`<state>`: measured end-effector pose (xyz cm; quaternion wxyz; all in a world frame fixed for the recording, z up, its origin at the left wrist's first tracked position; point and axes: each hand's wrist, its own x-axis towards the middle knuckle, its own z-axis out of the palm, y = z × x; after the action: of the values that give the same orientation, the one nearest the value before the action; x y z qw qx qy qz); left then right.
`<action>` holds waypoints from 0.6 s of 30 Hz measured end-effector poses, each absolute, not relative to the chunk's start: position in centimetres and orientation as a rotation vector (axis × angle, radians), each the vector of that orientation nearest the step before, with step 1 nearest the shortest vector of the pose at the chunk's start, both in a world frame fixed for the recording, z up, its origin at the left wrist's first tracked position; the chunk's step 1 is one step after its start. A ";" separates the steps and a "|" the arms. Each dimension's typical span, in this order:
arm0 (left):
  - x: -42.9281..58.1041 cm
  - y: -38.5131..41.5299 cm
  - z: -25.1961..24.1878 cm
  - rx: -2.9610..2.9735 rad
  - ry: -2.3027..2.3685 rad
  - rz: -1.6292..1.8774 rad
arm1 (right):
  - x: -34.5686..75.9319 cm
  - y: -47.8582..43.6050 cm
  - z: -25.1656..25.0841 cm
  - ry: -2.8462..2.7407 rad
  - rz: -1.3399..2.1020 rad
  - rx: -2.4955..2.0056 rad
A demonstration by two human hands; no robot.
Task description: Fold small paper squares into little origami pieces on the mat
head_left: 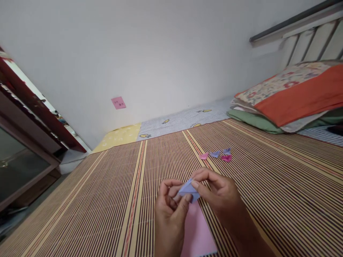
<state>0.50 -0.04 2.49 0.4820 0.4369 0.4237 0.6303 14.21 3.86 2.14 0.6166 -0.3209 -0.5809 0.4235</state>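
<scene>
Both my hands meet over a striped bamboo mat point(93, 200) and pinch a small folded piece of lilac paper point(188, 190). My left hand point(169, 210) grips it from below with thumb and curled fingers. My right hand point(218, 194) pinches its upper edge from the right. Under my hands lies a pink paper sheet point(197, 232) flat on the mat. Beyond my hands, several small folded paper pieces point(217, 155), pink and lilac, lie in a short row on the mat.
A stack of pillows and folded bedding point(292, 96) sits at the right by a slatted headboard point(311, 39). A pink sticky note point(118, 102) is on the white wall. A dark wooden cabinet with glass point(24, 150) stands at the left edge of the bed.
</scene>
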 end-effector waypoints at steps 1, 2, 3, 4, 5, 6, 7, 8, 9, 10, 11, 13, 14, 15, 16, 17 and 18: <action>0.5 0.0 2.5 1.048 1.032 1.538 | 14.2 4.0 1.9 -1.321 0.969 -0.740; 0.5 0.0 2.4 1.040 1.043 1.532 | 14.3 4.2 1.8 -1.308 0.964 -0.744; 0.5 0.0 2.4 1.042 1.060 1.521 | 14.3 4.2 1.8 -1.299 0.963 -0.747; 0.5 0.0 2.5 1.055 1.072 1.504 | 14.3 4.2 1.8 -1.295 0.965 -0.752; 0.6 0.0 2.5 1.071 1.079 1.486 | 14.3 4.2 1.9 -1.297 0.967 -0.756; 0.6 -0.1 2.6 1.079 1.087 1.479 | 14.3 4.1 2.1 -1.301 0.971 -0.759; 0.7 -0.1 2.7 1.083 1.099 1.474 | 14.3 3.9 2.3 -1.306 0.977 -0.764; 0.8 -0.1 2.7 1.082 1.114 1.474 | 14.2 3.8 2.5 -1.311 0.980 -0.771; 0.8 -0.1 2.7 1.075 1.129 1.474 | 14.2 3.6 2.6 -1.314 0.975 -0.776; 0.9 -0.1 2.7 1.064 1.140 1.472 | 14.1 3.5 2.7 -1.321 0.959 -0.780; 1.0 0.0 2.6 1.049 1.142 1.472 | 14.1 3.4 2.8 -1.328 0.933 -0.781; 1.1 0.1 2.4 1.002 1.121 1.478 | 14.0 3.4 2.7 -1.346 0.871 -0.781; 1.2 0.2 2.2 0.977 1.104 1.485 | 13.9 3.4 2.7 -1.356 0.846 -0.779; 1.2 0.3 2.0 0.956 1.088 1.498 | 13.9 3.4 2.7 -1.366 0.833 -0.782; 1.2 0.3 1.9 0.944 1.077 1.513 | 13.8 3.4 2.7 -1.372 0.833 -0.787; 1.2 0.4 1.8 0.943 1.073 1.530 | 13.8 3.4 2.8 -1.375 0.842 -0.791; 1.1 0.4 1.7 0.954 1.075 1.546 | 13.8 3.4 2.9 -1.377 0.858 -0.791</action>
<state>1.12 0.37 1.69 0.4930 0.3932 0.4431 0.6372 13.81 3.40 2.88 0.6195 -0.3441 -0.5988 0.3732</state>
